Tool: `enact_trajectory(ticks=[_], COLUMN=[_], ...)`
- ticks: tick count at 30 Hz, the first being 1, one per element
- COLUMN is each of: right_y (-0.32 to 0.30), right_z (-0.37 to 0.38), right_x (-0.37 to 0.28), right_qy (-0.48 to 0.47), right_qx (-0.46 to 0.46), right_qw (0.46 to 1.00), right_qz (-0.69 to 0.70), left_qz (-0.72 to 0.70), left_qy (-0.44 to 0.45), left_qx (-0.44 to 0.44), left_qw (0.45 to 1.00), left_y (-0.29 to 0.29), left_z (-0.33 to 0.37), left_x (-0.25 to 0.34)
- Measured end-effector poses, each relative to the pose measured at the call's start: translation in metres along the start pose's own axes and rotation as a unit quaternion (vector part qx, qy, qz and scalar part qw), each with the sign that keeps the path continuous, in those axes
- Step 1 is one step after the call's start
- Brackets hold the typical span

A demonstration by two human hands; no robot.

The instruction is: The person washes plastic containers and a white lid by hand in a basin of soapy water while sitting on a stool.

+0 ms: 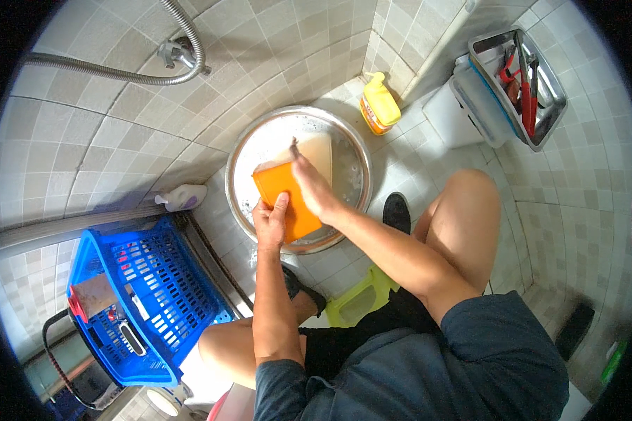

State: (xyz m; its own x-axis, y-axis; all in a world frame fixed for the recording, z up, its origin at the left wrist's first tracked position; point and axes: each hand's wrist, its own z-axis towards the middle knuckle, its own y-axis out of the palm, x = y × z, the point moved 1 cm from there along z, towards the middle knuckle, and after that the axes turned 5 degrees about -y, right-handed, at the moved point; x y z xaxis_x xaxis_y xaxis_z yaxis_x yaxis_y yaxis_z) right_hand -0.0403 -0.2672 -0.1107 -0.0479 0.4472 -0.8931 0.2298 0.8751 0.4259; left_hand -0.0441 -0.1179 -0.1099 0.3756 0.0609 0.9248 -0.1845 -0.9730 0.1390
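Note:
My left hand point(270, 221) grips the lower left edge of a flat orange rectangular panel point(288, 200), thumb lying on its face. The panel is tilted over a round metal basin point(360, 151). My right hand point(311, 184) is at the panel's right edge, its fingers smeared by motion. A small dark thing point(294, 146) shows at its fingertips; its kind cannot be made out. Behind the panel, a cream-coloured flat piece point(321, 154) lies in the basin amid whitish suds.
A yellow bottle point(380, 109) stands right of the basin, a white bottle point(182, 197) left. A blue plastic basket point(163, 288) is at left. A metal tray point(549, 88) holds red-handled tools at upper right. A green stool point(354, 298) is below me; a shower hose point(112, 72) hangs on the wall.

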Motion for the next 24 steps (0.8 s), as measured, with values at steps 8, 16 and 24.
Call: enact_trajectory(ticks=[8,16,24], right_y=[0.007,-0.029,-0.055], right_z=[-0.012,0.024,0.01], right_x=[-0.052,-0.059,-0.04], right_qy=[-0.231,0.247,0.273], right_qx=[-0.184,-0.282,-0.14], right_qw=[0.832,0.922,0.932], right_qz=[-0.47,0.099,0.194], left_qz=[0.137,0.061,-0.11], left_qy=[-0.077,-0.09,0.0], left_qx=[-0.104,-0.21,-0.139], left_qw=[0.982,0.972,0.984], left_y=[-0.024,0.01,-0.004], left_z=[-0.002,-0.04,-0.045], left_x=[0.033,0.096,0.103])
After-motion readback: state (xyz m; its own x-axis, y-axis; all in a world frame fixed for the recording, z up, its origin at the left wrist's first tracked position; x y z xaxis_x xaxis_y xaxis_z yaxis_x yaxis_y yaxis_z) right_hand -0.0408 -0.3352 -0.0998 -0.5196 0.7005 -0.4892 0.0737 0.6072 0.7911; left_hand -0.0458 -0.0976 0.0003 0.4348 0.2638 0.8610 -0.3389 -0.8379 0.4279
